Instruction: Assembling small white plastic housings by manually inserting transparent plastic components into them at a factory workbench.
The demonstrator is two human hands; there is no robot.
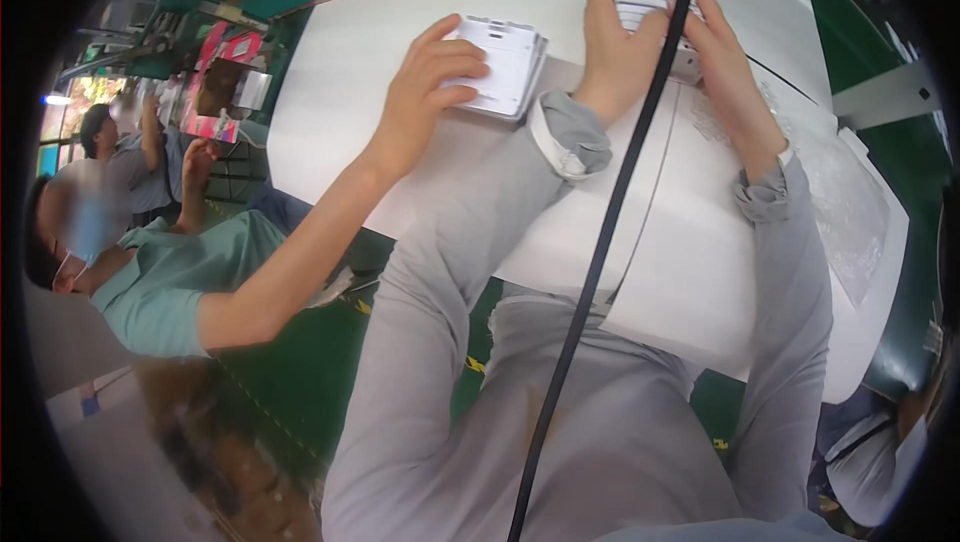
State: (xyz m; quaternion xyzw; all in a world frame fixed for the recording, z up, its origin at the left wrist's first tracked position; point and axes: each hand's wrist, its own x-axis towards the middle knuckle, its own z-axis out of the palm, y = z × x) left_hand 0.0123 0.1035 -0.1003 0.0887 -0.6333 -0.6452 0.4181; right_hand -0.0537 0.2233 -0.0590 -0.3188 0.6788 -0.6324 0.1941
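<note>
A stack of thin white plastic plates [634, 7] stands at the far right of the white-covered table. My left hand [612, 64] is closed round its left side, thumb bent across the front. From the other side my right hand [724, 57] grips it, fingers along the right edge. A black cable [612, 212] runs in front and hides part of the stack and some fingertips. To the left, a co-worker's hand [432, 77] rests on a second stack of white rectangular plates [505, 67], apart from my hands.
White sheets [690, 272] cover the table, with a seam near my right forearm. A clear plastic bag [845, 212] lies at the right. The co-worker in a green shirt [150, 292] reaches in from the left; another person [125, 152] is farther back. A grey metal bar [885, 94] juts in at right.
</note>
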